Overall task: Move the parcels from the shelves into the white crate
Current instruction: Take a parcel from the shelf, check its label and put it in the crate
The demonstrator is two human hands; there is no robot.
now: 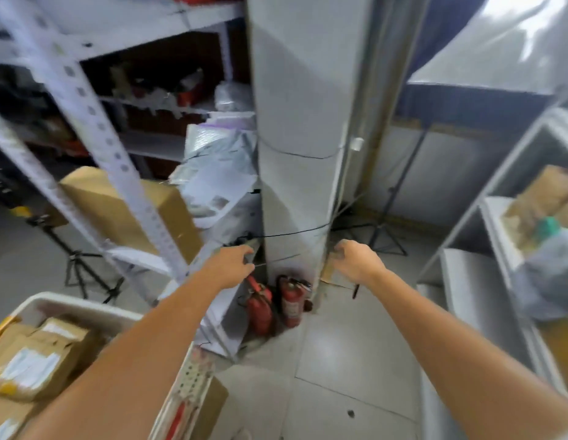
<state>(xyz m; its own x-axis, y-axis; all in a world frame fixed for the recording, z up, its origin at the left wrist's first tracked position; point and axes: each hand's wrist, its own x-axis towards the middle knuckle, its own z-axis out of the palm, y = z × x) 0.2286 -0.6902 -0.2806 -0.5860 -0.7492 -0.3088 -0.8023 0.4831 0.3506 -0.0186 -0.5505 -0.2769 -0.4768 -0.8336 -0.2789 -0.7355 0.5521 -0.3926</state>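
While both my arms stretch forward toward the grey pillar (295, 122), my left hand (228, 265) and right hand (355, 262) hold nothing, the fingers loose and slightly curled, though blur smears the fingertips. The white crate (82, 306) sits at lower left beside my left forearm, with brown taped parcels (38, 354) already inside. On the left shelving (95, 122) lie a cardboard box (117, 204) and a heap of grey mailer bags (219, 173). Two red fire extinguishers (289, 303) stand at the pillar's foot
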